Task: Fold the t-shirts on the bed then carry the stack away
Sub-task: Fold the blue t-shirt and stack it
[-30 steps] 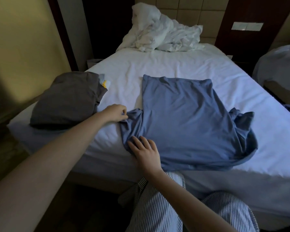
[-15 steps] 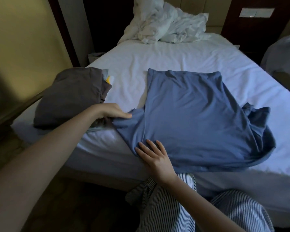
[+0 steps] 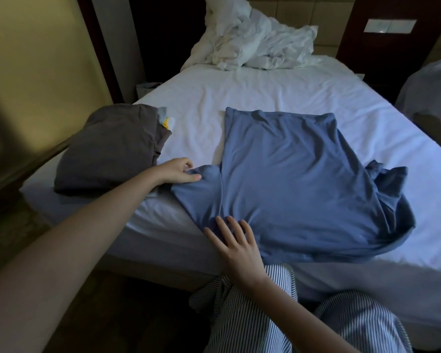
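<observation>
one blue t-shirt sleeve (image 3: 202, 191) in the grip of the left hand (image 3: 176, 171)

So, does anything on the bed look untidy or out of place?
Yes. The blue t-shirt lies mostly flat, but its right-side sleeve is bunched up, unlike the sleeve the left hand pinches. White bedding is rumpled at the head of the bed.

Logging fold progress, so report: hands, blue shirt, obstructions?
Left hand pinches blue t-shirt by its sleeve; right hand flat on near edge. Shirt spread out, other sleeve bunched, not yet folded. Grey folded pile lies left of it.
</observation>
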`<state>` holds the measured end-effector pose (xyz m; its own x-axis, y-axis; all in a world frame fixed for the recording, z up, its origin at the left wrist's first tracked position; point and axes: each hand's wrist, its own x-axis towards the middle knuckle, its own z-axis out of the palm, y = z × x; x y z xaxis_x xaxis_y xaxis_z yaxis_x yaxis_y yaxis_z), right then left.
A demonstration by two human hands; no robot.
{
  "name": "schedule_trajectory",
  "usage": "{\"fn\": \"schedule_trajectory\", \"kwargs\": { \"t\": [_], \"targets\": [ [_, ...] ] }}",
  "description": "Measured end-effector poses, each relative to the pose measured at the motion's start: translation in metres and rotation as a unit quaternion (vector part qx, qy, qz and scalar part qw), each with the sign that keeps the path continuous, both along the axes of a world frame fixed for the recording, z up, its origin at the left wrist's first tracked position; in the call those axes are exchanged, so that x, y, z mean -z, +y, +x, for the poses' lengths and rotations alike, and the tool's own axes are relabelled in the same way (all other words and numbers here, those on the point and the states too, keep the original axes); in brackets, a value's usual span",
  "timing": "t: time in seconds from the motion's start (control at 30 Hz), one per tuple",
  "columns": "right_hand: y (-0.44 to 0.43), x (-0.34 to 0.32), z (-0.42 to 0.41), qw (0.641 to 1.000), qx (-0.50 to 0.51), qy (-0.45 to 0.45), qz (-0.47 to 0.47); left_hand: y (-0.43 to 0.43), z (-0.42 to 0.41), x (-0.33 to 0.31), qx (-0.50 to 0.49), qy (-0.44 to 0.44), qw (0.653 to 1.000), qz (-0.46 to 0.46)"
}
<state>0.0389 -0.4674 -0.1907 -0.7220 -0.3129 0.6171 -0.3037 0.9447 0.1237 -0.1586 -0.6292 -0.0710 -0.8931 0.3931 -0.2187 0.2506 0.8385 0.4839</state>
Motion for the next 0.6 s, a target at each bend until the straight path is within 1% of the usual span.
{"fn": "schedule_trajectory", "kwargs": {
  "t": [0.1, 0.23, 0.27, 0.3, 0.37, 0.4, 0.43, 0.5, 0.57, 0.6],
  "targets": [
    [0.002, -0.004, -0.001, 0.999, 0.004, 0.033, -0.028, 0.013, 0.008, 0.003, -0.032, -0.006, 0.999, 0.008],
    [0.005, -0.01, 0.005, 0.993, -0.038, 0.075, -0.089, 0.017, 0.013, -0.006, -0.058, -0.102, 0.993, 0.01],
    [0.006, -0.012, 0.007, 0.99, -0.045, 0.074, -0.108, 0.016, 0.014, -0.007, -0.07, -0.127, 0.989, 0.028],
    [0.007, -0.014, 0.01, 0.988, -0.048, 0.07, -0.128, 0.014, 0.014, -0.009, -0.089, -0.16, 0.98, 0.073],
    [0.009, -0.018, 0.014, 0.984, -0.048, 0.051, -0.164, 0.008, 0.016, -0.012, -0.121, -0.233, 0.946, 0.188],
    [0.009, -0.019, 0.017, 0.983, -0.045, 0.038, -0.172, 0.005, 0.019, -0.014, -0.123, -0.251, 0.935, 0.218],
    [0.01, -0.019, 0.018, 0.984, -0.04, 0.023, -0.173, 0.005, 0.02, -0.017, -0.129, -0.261, 0.929, 0.23],
    [0.01, -0.017, 0.019, 0.986, -0.039, -0.015, -0.161, 0.011, 0.022, -0.028, -0.145, -0.271, 0.915, 0.261],
    [0.01, -0.015, 0.02, 0.988, -0.054, -0.062, -0.129, 0.029, 0.027, -0.047, -0.138, -0.286, 0.887, 0.335],
    [0.01, -0.013, 0.021, 0.989, -0.061, -0.085, -0.102, 0.043, 0.03, -0.058, -0.114, -0.3, 0.869, 0.377]
  ]
}}
